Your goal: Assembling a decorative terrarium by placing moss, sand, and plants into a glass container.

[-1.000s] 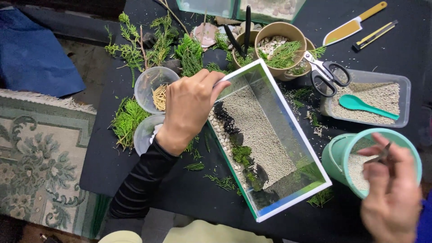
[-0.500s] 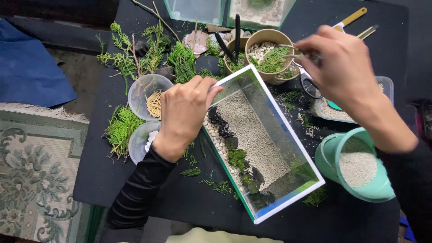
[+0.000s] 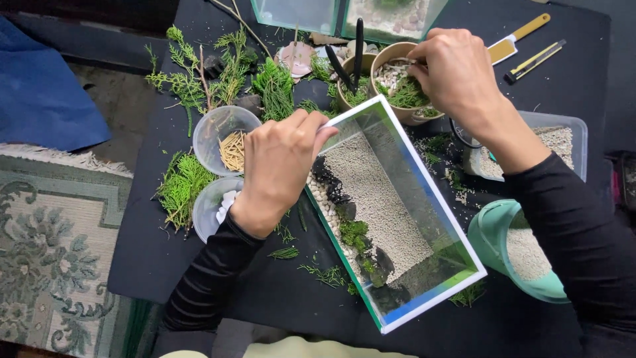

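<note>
My left hand [image 3: 278,169] grips the near-left rim of a small glass tank [image 3: 424,219] and holds it tilted. Inside the tank lie pale sand, white pebbles, dark stones and bits of green moss. My right hand [image 3: 457,69] is closed around a thin tool, mostly hidden, and reaches into a tan bowl [image 3: 397,56] of pebbles and green sprigs at the back. A mint-green cup [image 3: 493,232] of sand stands under my right forearm.
Two clear cups [image 3: 215,126] with sticks and white bits stand left of the tank among green sprigs [image 3: 182,189]. A clear tray of sand [image 3: 563,142] sits right. A scraper [image 3: 513,41] and a cutter [image 3: 533,61] lie at back right. A rug [image 3: 53,252] covers the floor left.
My right hand rose from the mint-green cup at lower right to the tan bowl at the back. My left hand stayed on the tank's rim.
</note>
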